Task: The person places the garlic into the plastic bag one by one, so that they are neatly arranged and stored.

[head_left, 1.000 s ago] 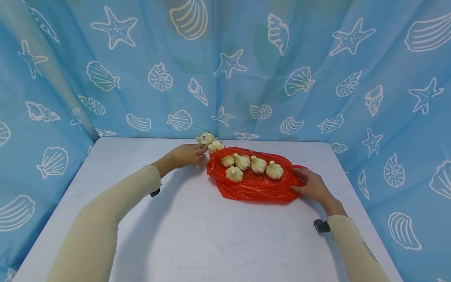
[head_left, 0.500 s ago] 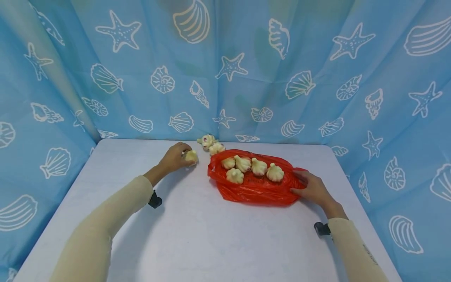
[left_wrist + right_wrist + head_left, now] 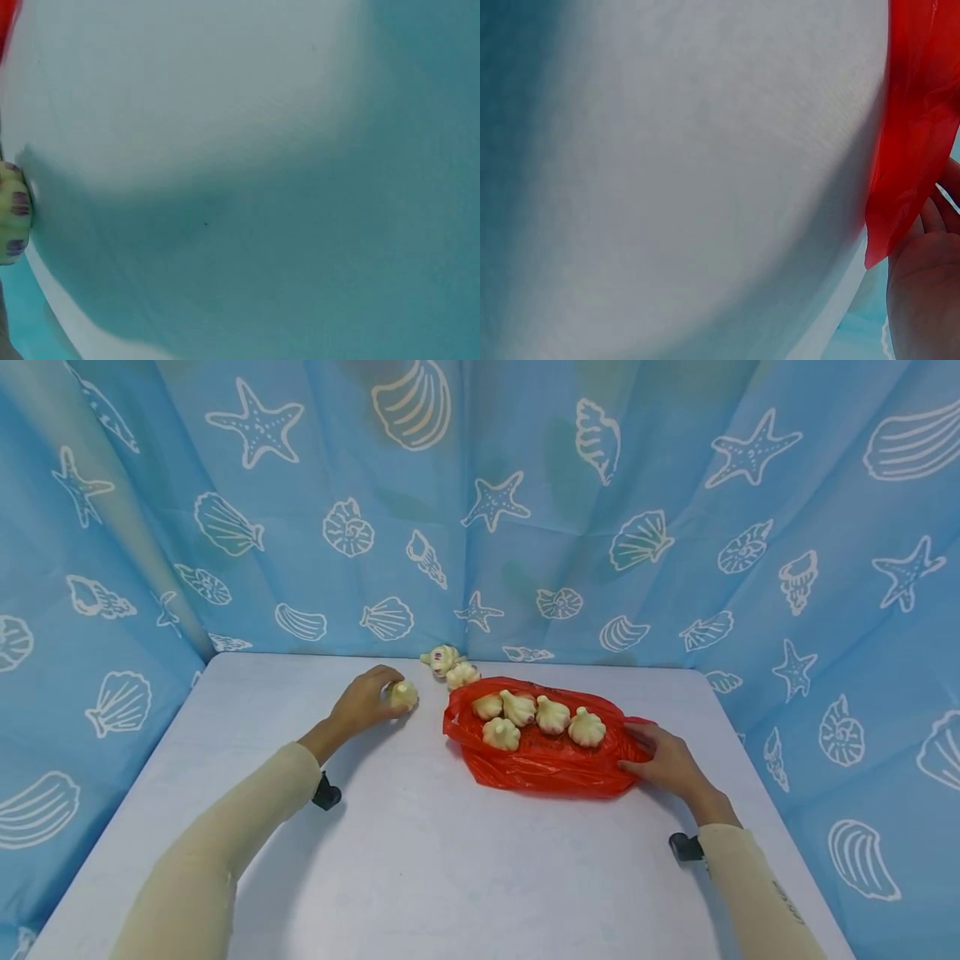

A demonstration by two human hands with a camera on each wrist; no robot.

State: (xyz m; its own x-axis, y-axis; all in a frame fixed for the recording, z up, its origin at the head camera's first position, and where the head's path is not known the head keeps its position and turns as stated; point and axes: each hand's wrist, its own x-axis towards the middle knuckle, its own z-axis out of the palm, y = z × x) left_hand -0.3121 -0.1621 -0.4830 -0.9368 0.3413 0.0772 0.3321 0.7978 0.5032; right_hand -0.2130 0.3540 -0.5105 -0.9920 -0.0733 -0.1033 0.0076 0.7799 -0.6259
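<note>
In the head view my left hand (image 3: 368, 700) grips a garlic bulb (image 3: 403, 695) low at the table, its stem pointing up. At the left edge of the left wrist view shows the purple-streaked side of a garlic bulb (image 3: 13, 214). A red plastic bag (image 3: 551, 770) lies with its mouth spread, several garlic bulbs (image 3: 552, 716) inside. My right hand (image 3: 672, 766) holds the bag's right end between thumb and fingers. The right wrist view has the bag's edge (image 3: 911, 165) beside the palm. Behind the bag's left corner sit two more garlic bulbs (image 3: 462, 674), close together.
A white table (image 3: 480, 877) carries everything. Blue curtains (image 3: 420, 568) with white shell and starfish prints stand along its back and sides. Dark wrist cameras (image 3: 327, 793) hang under both forearms.
My left hand has moved left, away from the two bulbs by the bag, bringing a garlic bulb with it. That bulb has since turned stem up. My right hand keeps its place on the bag.
</note>
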